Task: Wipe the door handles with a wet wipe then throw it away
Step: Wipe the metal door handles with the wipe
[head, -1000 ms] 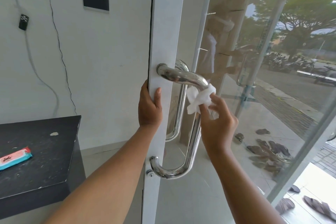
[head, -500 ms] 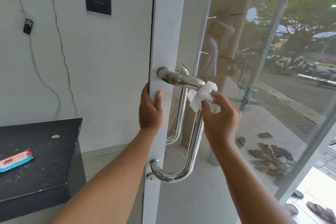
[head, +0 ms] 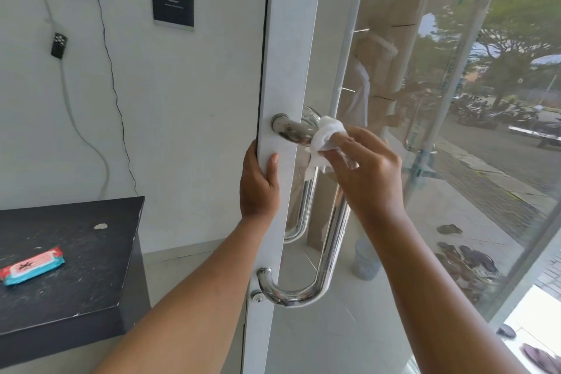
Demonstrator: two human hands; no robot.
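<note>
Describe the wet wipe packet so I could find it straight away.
Look left of the white door frame to the black table. The wet wipe packet lies flat near its left edge, the only colourful thing there: red and pink with blue ends.

Both forearms bare, reaching up and forward from lower frame. Left hand (head: 259, 188) upright, wrapped round door edge (head: 274, 76): thumb flat on near face, fingers hidden behind edge, wrist straight. Right hand (head: 368, 173) higher and to right of left, back of hand toward camera, wrist slightly bent, fingers (head: 343, 143) curled leftward and pinching white wet wipe (head: 326, 136) against top bend of door handle (head: 291, 130). Hands near each other, not touching.
</note>
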